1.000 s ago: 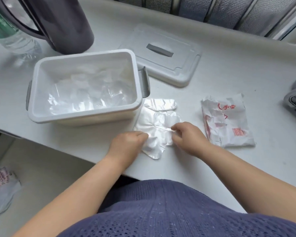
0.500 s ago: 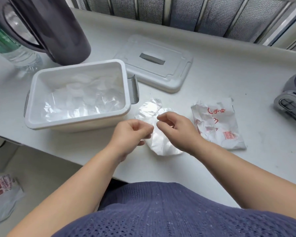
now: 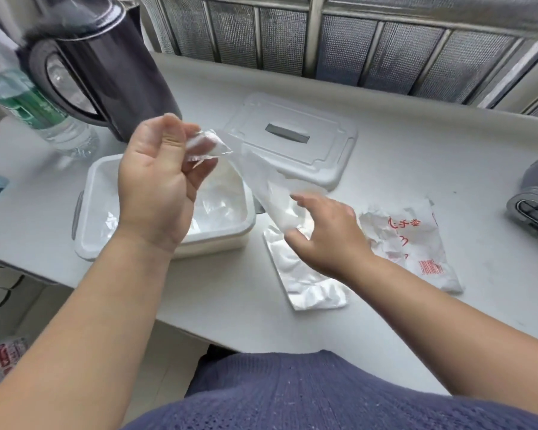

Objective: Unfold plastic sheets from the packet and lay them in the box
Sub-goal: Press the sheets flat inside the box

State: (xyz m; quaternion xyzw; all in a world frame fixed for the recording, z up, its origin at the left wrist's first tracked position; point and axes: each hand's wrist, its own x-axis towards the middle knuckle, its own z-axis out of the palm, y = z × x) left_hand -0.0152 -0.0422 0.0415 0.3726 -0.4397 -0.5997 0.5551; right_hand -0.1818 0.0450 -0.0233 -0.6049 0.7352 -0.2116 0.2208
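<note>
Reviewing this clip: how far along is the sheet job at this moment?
Done: several crumpled sheets already lie in the box, its lid set aside. In hand: the left hand pinches one sheet stretched in the air; its lower end reaches the right hand, grip unclear. Left: a folded stack lies on the table beside the packet.

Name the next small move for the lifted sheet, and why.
Probably lower it into the white box: the left hand pinches the upper end of the plastic sheet above the box, the right hand holds its lower end, and it looks stretched out.
</note>
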